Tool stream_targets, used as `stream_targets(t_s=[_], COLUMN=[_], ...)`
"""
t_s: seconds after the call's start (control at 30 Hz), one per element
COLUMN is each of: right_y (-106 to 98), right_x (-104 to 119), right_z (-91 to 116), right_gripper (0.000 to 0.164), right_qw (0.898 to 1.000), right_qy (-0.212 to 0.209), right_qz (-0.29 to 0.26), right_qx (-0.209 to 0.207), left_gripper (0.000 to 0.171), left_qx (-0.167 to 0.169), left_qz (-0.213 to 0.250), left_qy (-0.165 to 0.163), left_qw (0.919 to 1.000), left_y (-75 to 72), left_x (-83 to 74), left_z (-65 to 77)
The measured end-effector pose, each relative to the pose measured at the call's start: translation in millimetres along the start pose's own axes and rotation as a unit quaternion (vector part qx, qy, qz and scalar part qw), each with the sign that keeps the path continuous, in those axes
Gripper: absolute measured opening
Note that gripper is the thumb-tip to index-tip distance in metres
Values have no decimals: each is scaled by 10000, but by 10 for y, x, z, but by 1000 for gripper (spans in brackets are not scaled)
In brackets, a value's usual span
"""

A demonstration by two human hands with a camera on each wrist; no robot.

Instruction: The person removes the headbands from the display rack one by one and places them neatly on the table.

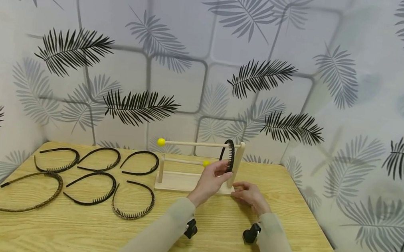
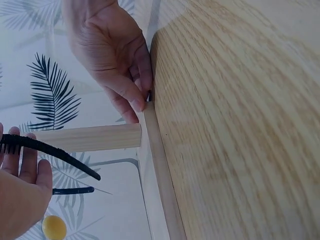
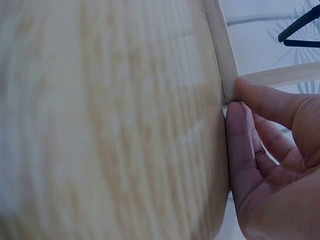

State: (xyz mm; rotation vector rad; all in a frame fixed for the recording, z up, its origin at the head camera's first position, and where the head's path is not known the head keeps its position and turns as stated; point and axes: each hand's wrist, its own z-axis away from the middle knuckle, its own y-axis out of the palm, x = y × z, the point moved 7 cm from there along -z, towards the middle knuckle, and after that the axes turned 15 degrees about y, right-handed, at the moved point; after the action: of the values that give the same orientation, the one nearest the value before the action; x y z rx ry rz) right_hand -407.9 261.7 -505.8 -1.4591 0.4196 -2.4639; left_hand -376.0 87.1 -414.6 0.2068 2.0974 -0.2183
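Observation:
A wooden headband rack (image 1: 177, 180) with two horizontal rods and yellow ball ends stands on the table. One black toothed headband (image 1: 231, 154) hangs over the upper rod, close to the right upright. My left hand (image 1: 211, 181) holds this headband by its lower front part; in the left wrist view its two black ends point past the fingers. At the front right corner of the rack's base (image 3: 220, 45), my right hand (image 3: 280, 150) grips the wood between thumb and fingers. The far side of that grip is hidden.
On the left of the wood-grain table (image 1: 81, 231) lie several more headbands, among them a brown braided one (image 1: 57, 187) and a toothed one (image 1: 132, 216) beside the rack. A leaf-patterned backdrop (image 1: 177, 80) rises behind the table and along its sides.

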Motion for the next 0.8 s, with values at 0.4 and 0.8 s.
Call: stream_targets(t_s=[0.4, 0.8], right_y=[-5, -17], right_x=[12, -4], right_z=[19, 16], right_gripper=[43, 42], right_qw=[10000, 10000], right_qy=[7, 5], right_qz=[81, 6], right_qx=[-11, -59], left_gripper=[19, 35], left_qx=[135, 103], left_qz=[93, 246], left_qy=[360, 320], left_qw=[9992, 9991], left_y=[-130, -284], left_x=[-95, -169], left_z=[-27, 2])
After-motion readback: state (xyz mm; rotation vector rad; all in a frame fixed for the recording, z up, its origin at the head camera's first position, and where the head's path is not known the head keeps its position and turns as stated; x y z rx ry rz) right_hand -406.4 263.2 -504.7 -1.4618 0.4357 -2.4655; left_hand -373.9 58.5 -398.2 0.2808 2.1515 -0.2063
